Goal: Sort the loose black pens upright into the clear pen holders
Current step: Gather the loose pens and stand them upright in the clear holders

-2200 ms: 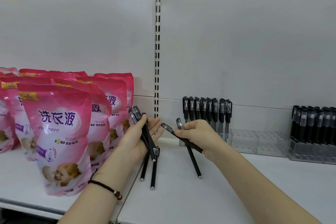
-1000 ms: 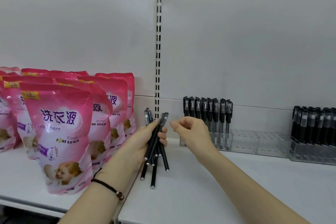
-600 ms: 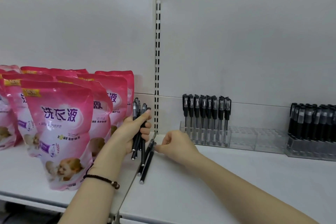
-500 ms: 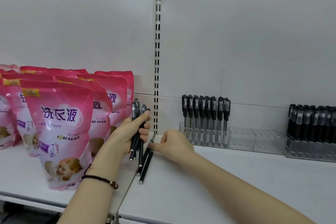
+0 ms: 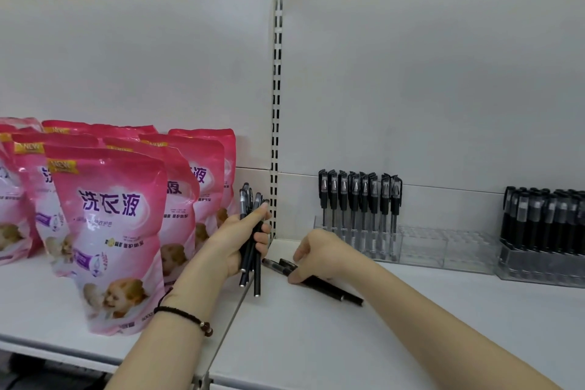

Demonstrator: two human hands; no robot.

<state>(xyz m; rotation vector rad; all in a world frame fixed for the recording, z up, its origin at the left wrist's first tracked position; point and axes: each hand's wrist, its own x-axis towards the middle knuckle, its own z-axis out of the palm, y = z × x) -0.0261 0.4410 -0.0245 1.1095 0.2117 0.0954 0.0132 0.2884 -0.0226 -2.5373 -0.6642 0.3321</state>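
Note:
My left hand (image 5: 235, 241) grips a bundle of several black pens (image 5: 251, 231), held nearly upright above the shelf seam. My right hand (image 5: 319, 255) is low on the white shelf, fingers curled round two loose black pens (image 5: 326, 286) that lie flat, their caps pointing left. Behind it stands a clear pen holder (image 5: 443, 250) with a row of black pens (image 5: 359, 196) upright at its left end; the right part of the holder has no pens in it. A second clear holder (image 5: 538, 269) at the far right is packed with black pens.
Several pink detergent pouches (image 5: 110, 231) stand on the left shelf, close to my left hand. A slotted upright post (image 5: 277, 104) divides the white back panels. The shelf front edge (image 5: 285, 380) runs along the bottom.
My right hand has pulled the two lying pens to the right and turned them flatter on the shelf. My left hand keeps its bundle in about the same place.

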